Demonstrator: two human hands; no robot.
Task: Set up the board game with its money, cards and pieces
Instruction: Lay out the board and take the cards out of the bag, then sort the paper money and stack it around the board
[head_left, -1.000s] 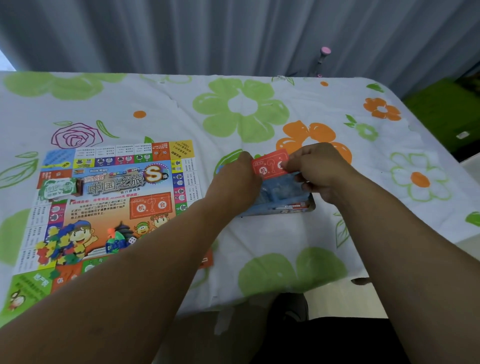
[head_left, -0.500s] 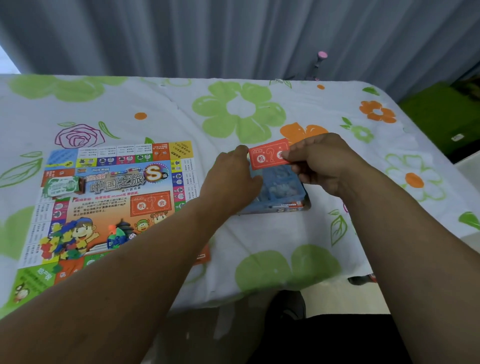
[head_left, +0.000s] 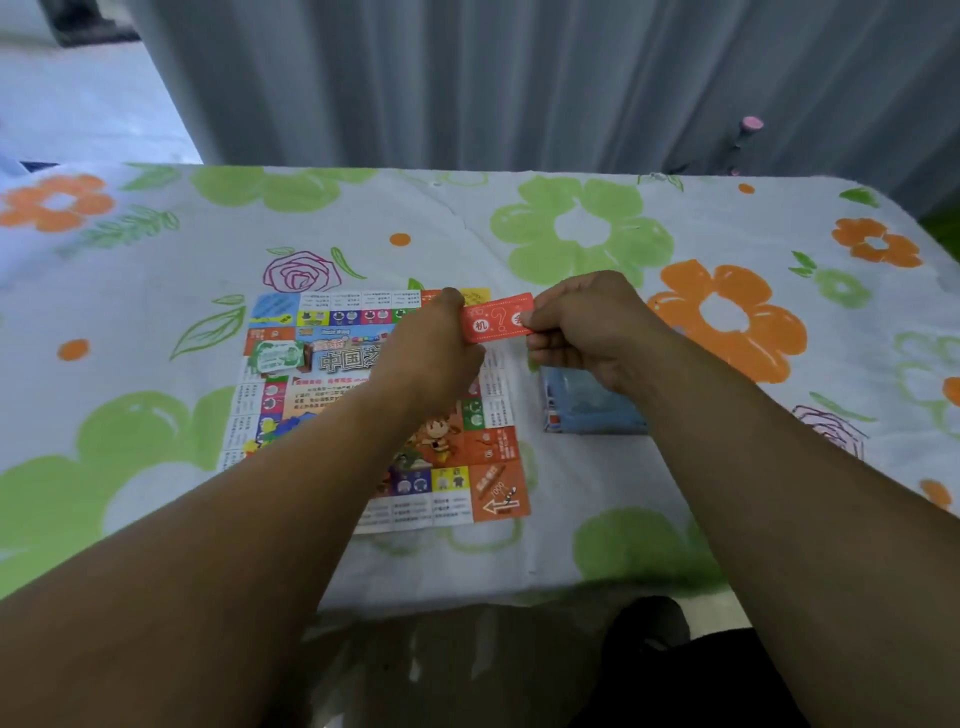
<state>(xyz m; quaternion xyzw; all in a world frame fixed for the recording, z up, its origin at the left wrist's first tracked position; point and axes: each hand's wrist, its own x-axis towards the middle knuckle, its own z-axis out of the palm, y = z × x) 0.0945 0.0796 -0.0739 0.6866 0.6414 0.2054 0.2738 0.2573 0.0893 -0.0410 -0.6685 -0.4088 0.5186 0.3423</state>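
A red stack of cards (head_left: 496, 323) with a question mark hangs above the top right corner of the colourful game board (head_left: 332, 322). My left hand (head_left: 434, 353) grips its left end and my right hand (head_left: 584, 322) pinches its right end. A green stack of cards (head_left: 278, 358) lies on the board's upper left. My left forearm hides the middle of the board. The blue game box (head_left: 587, 410) sits on the cloth to the right of the board, partly under my right wrist.
The table (head_left: 571, 545) wears a white cloth with green and orange flowers. Grey curtains (head_left: 467, 78) hang behind it. A pink-topped object (head_left: 750, 124) stands past the far right edge. The table's near edge runs just in front of the board.
Both hands have carried the red cards left and away from over the blue box to the board's top right corner. The camera view has swung left.
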